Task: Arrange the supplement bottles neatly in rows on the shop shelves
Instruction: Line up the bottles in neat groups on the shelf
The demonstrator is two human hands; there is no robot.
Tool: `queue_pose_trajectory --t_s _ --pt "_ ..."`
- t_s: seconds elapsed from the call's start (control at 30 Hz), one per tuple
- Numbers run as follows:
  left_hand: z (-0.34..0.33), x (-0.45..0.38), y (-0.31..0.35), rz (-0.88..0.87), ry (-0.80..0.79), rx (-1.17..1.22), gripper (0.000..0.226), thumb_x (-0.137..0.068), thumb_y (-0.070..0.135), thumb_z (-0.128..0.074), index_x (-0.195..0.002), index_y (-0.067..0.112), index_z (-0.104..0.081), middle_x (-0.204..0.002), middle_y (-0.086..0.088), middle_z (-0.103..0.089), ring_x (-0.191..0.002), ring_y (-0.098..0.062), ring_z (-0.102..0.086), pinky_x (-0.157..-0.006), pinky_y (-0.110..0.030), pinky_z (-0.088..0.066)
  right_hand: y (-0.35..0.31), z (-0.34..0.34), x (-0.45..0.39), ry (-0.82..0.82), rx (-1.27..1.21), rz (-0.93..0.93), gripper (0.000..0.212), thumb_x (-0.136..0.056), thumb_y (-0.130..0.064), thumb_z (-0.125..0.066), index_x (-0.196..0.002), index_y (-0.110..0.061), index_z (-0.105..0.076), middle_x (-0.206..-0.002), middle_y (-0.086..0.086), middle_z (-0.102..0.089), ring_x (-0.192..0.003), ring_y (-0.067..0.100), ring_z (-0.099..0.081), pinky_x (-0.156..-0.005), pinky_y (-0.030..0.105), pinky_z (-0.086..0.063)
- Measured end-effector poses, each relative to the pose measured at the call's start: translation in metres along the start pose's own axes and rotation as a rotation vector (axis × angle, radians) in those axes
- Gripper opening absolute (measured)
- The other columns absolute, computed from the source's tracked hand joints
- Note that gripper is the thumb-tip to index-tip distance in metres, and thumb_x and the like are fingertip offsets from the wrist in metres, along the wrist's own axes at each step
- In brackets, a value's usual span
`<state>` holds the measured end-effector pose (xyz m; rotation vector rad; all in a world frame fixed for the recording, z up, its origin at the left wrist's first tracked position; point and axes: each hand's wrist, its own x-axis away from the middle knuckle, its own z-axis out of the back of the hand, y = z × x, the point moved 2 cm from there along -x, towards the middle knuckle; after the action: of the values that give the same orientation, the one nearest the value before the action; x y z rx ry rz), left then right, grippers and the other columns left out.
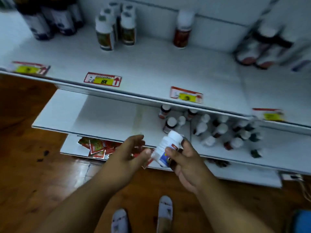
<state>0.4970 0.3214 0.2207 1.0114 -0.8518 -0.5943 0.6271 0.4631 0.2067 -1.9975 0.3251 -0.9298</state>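
My right hand (183,158) grips a white supplement bottle (165,147) with a white cap and a blue and red label, tilted, in front of the middle shelf's edge. My left hand (131,152) is just left of it, fingers apart, its thumb touching the bottle's base. On the middle shelf (107,118) a loose cluster of white-capped bottles (217,128) stands at the right. The upper shelf (151,68) carries a few white-capped bottles (116,26), a single red-labelled bottle (182,29) and dark bottles (48,19) at the far left.
Red and yellow price tags (103,79) line the upper shelf's front edge. Red sachets (97,146) lie on the bottom shelf. More bottles (259,46) lie blurred at the upper right. The wooden floor (33,165) and my feet in light slippers (165,211) show below.
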Motion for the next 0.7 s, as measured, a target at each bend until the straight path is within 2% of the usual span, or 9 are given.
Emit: queue_pose_trajectory --t_s 0.03,0.1,0.17,0.27,0.33,0.43,0.5,0.6,0.7 --pt "-0.005 0.017 0.026 -0.005 -0.026 0.035 0.051 -0.079 0.062 -0.056 -0.127 0.048 -0.05 -0.126 0.021 -0.059 -0.114 0.006 -0.056 -0.098 -0.027 -0.049 -0.02 -0.001 0.028 -0.002 -0.006 0.018 0.056 -0.075 -0.012 -0.077 -0.126 -0.015 -0.054 -0.107 0.008 -0.069 -0.1 0.024 -0.067 -0.077 0.036 -0.056" --pt "-0.018 0.044 0.076 -0.054 -0.077 0.039 0.037 -0.077 0.058 -0.052 -0.114 0.051 -0.052 -0.122 0.021 -0.061 -0.105 0.011 -0.058 -0.085 -0.011 -0.049 -0.054 0.002 0.075 0.016 -0.01 0.069 0.06 -0.075 -0.021 -0.079 -0.129 -0.02 -0.052 -0.11 0.008 -0.067 -0.097 0.024 -0.066 -0.077 0.04 -0.055" --pt "-0.033 0.061 0.114 -0.111 -0.106 -0.029 0.032 -0.08 0.058 -0.048 -0.111 0.051 -0.052 -0.117 0.026 -0.059 -0.103 0.013 -0.056 -0.076 -0.006 -0.046 -0.085 0.008 0.114 0.035 -0.002 0.142 0.056 -0.075 -0.028 -0.076 -0.126 -0.027 -0.053 -0.109 0.006 -0.068 -0.092 0.022 -0.067 -0.076 0.041 -0.055" --pt "-0.058 0.072 0.153 -0.187 -0.13 -0.114 0.047 -0.079 0.068 -0.045 -0.121 0.048 -0.054 -0.12 0.027 -0.059 -0.112 0.007 -0.055 -0.09 -0.019 -0.046 -0.117 0.029 0.156 0.029 0.017 0.269 0.047 -0.074 -0.033 -0.075 -0.116 -0.023 -0.056 -0.098 0.002 -0.071 -0.084 0.016 -0.07 -0.065 0.032 -0.057" --pt "-0.081 0.072 0.173 -0.209 -0.131 -0.09 0.033 -0.084 0.062 -0.049 -0.114 0.051 -0.056 -0.118 0.024 -0.063 -0.111 0.003 -0.057 -0.094 -0.027 -0.046 -0.132 0.052 0.174 0.051 0.022 0.331 0.056 -0.068 -0.042 -0.081 -0.114 -0.022 -0.056 -0.099 0.003 -0.07 -0.087 0.016 -0.069 -0.066 0.03 -0.056" --pt "-0.128 0.073 0.197 -0.242 -0.114 -0.021 0.018 -0.093 0.047 -0.052 -0.11 0.045 -0.058 -0.11 0.022 -0.067 -0.103 0.004 -0.06 -0.085 -0.017 -0.045 -0.151 0.096 0.199 0.075 -0.034 0.362 0.05 -0.076 -0.031 -0.077 -0.117 -0.019 -0.052 -0.096 0.008 -0.063 -0.077 0.015 -0.066 -0.054 0.026 -0.053" --pt "-0.165 0.07 0.208 -0.269 -0.126 -0.008 0.028 -0.09 0.054 -0.053 -0.114 0.041 -0.059 -0.11 0.021 -0.067 -0.105 0.006 -0.06 -0.087 -0.016 -0.045 -0.168 0.129 0.213 0.082 -0.036 0.374 0.046 -0.077 -0.028 -0.072 -0.117 -0.018 -0.051 -0.095 0.01 -0.062 -0.076 0.018 -0.065 -0.052 0.028 -0.053" --pt "-0.218 0.061 0.223 -0.286 -0.186 -0.047 0.046 -0.083 0.07 -0.053 -0.121 0.045 -0.053 -0.118 0.025 -0.062 -0.108 0.013 -0.056 -0.092 -0.017 -0.043 -0.196 0.178 0.22 0.107 0.013 0.423 0.043 -0.074 -0.032 -0.068 -0.113 -0.02 -0.054 -0.093 0.006 -0.065 -0.079 0.017 -0.066 -0.058 0.033 -0.057" --pt "-0.256 0.048 0.236 -0.295 -0.191 -0.1 0.048 -0.084 0.069 -0.049 -0.125 0.044 -0.049 -0.117 0.028 -0.059 -0.107 0.015 -0.054 -0.088 -0.016 -0.043 -0.223 0.218 0.212 0.187 0.026 0.442 0.045 -0.076 -0.042 -0.071 -0.113 -0.023 -0.054 -0.09 0.002 -0.065 -0.075 0.018 -0.066 -0.061 0.035 -0.054"
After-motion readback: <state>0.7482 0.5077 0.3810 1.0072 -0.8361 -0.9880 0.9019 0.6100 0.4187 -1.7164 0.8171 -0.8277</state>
